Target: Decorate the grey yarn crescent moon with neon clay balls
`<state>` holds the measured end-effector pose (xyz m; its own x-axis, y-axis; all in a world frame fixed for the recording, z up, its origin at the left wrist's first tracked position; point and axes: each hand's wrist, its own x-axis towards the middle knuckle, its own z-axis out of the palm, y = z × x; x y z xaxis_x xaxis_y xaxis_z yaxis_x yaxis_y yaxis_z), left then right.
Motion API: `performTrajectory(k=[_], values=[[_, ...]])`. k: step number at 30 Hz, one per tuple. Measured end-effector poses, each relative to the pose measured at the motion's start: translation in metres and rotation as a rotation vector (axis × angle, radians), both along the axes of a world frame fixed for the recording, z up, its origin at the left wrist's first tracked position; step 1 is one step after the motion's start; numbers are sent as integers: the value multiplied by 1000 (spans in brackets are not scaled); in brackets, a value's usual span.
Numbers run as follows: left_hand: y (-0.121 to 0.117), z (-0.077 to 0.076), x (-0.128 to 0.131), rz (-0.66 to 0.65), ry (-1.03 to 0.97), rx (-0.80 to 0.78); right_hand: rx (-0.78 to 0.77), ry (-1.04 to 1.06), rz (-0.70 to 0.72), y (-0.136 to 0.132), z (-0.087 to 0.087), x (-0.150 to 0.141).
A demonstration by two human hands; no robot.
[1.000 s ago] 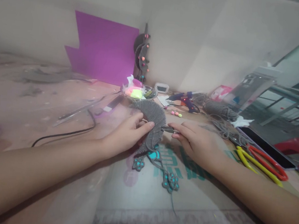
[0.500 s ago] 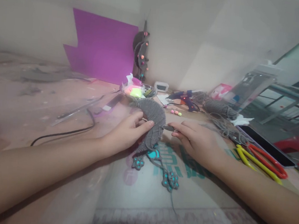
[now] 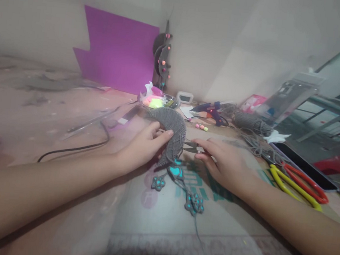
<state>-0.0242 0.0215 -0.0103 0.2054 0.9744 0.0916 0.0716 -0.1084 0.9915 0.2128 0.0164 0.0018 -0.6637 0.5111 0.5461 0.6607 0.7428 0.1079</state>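
Observation:
My left hand [image 3: 150, 145] pinches a grey yarn-wrapped crescent [image 3: 177, 130] by its inner curve, thumb on the front face. Between the thumb and fingers of my right hand [image 3: 219, 158] is a small pair of thread snips [image 3: 191, 146]. Their two dark blades stand apart, tips pointing at the crescent's outer edge; whether they touch it I cannot tell. Below the crescent, grey cord ornaments with turquoise fill lie on the table: a rounded piece [image 3: 175, 171], a flower [image 3: 158, 183] and a cluster of flowers [image 3: 194, 203] with a loose thread.
Behind are a dish of bright clay packs [image 3: 154, 102], small beads [image 3: 201, 127] and a glue gun [image 3: 210, 110]. At right lie a grey yarn ball [image 3: 253, 123], a phone [image 3: 304, 166] and red-and-yellow-handled pliers [image 3: 299, 186]. A black cable [image 3: 74, 148] curves at left; purple board [image 3: 119, 54] leans on the wall.
The snips' blades, closed together at the crescent's edge before, are now spread apart. The crescent has shifted slightly left and up in my left hand, and the view has tilted a little.

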Motion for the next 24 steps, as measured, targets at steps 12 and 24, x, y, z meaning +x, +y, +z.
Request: performTrajectory(k=[12, 24], values=[[-4, 5, 2, -23, 2, 12, 124, -139, 6, -5, 7, -4], [-4, 5, 2, -34, -12, 16, 92, -150, 0, -5, 6, -3]])
